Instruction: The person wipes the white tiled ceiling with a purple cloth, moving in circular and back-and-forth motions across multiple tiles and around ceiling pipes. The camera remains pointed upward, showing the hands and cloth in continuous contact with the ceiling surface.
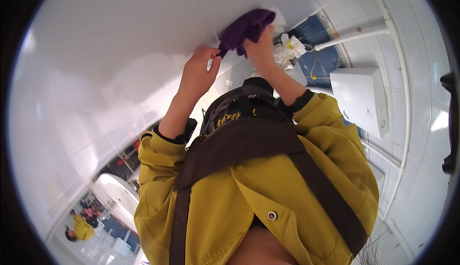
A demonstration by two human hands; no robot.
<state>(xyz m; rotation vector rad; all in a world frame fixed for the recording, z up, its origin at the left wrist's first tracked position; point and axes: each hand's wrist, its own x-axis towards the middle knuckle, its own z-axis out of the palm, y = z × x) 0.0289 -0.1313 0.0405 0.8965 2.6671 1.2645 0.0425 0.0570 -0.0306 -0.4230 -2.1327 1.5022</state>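
Note:
A purple cloth [244,31] is bunched up against the glossy white wall panel [125,24]. My right hand [261,51] grips the cloth from its near side, with the fingers partly hidden in its folds. At the cloth's lower left corner, the thumb and fingers of my left hand [201,67] pinch its edge. Both forearms reach up from the rolled yellow sleeves of my jacket. A dark brown apron [240,143] with yellow lettering covers my front.
Crumpled white paper and plastic [287,51] lie beyond my right wrist. A white cistern [359,100] and white pipes [404,85] are mounted along the right wall. At lower left are a white washbasin [118,196] and a mirror-like reflection of a person in yellow [82,227].

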